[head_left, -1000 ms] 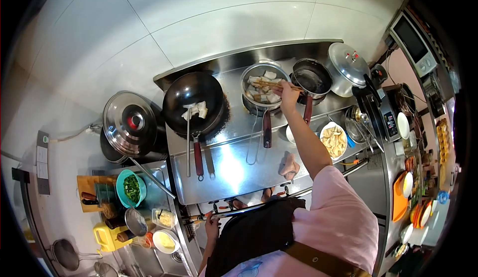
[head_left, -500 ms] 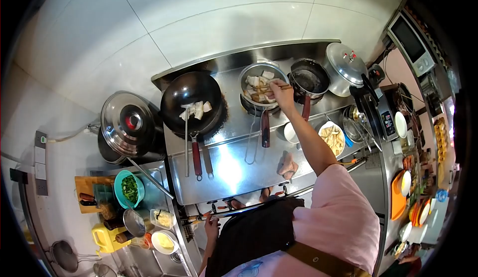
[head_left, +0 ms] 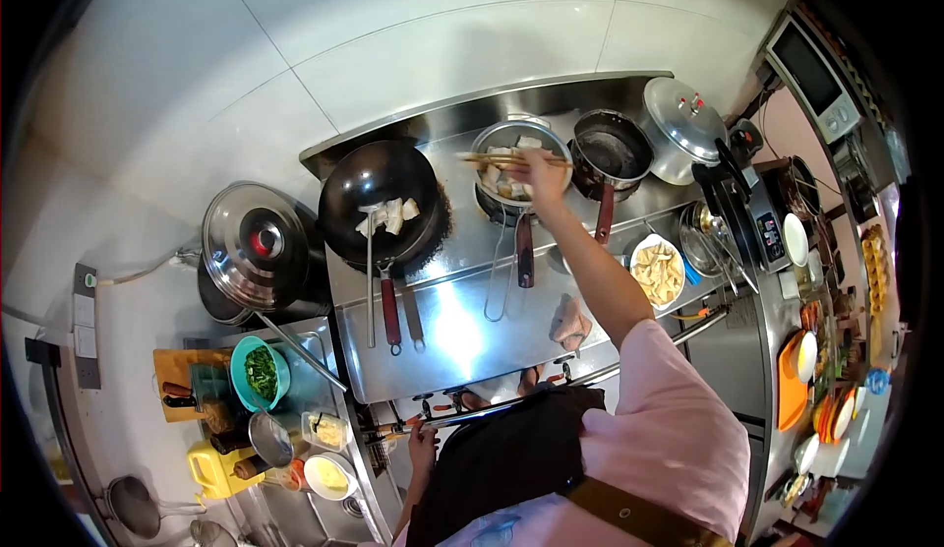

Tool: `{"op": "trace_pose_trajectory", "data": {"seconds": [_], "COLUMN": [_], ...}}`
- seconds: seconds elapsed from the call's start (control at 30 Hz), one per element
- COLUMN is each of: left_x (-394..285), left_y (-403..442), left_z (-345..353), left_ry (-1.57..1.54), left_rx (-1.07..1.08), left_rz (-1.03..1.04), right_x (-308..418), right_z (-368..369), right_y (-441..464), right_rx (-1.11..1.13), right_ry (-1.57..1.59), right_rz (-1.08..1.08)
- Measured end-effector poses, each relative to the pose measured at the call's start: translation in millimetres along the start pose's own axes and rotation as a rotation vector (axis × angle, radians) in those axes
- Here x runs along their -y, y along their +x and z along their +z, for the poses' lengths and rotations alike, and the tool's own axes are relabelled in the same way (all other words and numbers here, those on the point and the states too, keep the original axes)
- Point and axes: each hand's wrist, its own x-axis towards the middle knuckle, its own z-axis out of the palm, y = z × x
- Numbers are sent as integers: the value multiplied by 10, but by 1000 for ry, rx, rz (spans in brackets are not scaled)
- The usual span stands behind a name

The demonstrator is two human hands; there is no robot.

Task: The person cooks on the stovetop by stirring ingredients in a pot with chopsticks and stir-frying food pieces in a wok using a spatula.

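My right hand (head_left: 541,173) is closed around a pair of chopsticks (head_left: 484,157), held nearly level above the strainer (head_left: 563,144). Pale chunks of food (head_left: 503,183) lie in that strainer, which sits over a pot on the stove; my hand covers some of them. A small pale bit may be at the chopstick tips, too small to tell. Low at the stove's front rail (head_left: 482,413) is my left hand (head_left: 423,446), its fingers curled; what they hold, if anything, is hidden.
A black wok (head_left: 369,168) with pale chunks and a turner stands left, a dark saucepan (head_left: 612,149) right. Beyond are a lidded pot (head_left: 683,119) and a bowl of yellowish pieces (head_left: 657,272). A teal bowl of greens (head_left: 261,372) stands at the left counter.
My right hand has moved slightly left and up, and the chopsticks have swung from inside the strainer to nearly level above it. My left hand stays by the rail.
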Motion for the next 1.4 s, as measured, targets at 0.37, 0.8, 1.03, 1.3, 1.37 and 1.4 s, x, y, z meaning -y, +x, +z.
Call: {"op": "trace_pose_trajectory", "data": {"seconds": [0.37, 0.8, 1.03, 1.3, 1.37, 1.4], "left_x": [-15, -111, -7, -34, -8, 0], "left_y": [4, 29, 14, -1, -25, -27], "left_z": [90, 30, 49, 9, 8, 14], "left_ry": [-17, 17, -4, -24, -33, -27], "left_rx": [-3, -7, -17, -17, -20, -19], "left_rz": [-18, 25, -30, 20, 16, 10], "right_x": [-44, -554, -470, -445, -545, -555], "right_z": [-176, -302, -275, -214, -277, -282], "right_y": [-220, -14, -88, 19, 126, 154], "right_rx": [35, -89, 97, -87, -75, -70], "right_ry": [-377, -295, -533, -386, -466, -505], "right_rz": [-145, -263, -305, -229, -246, -258]}}
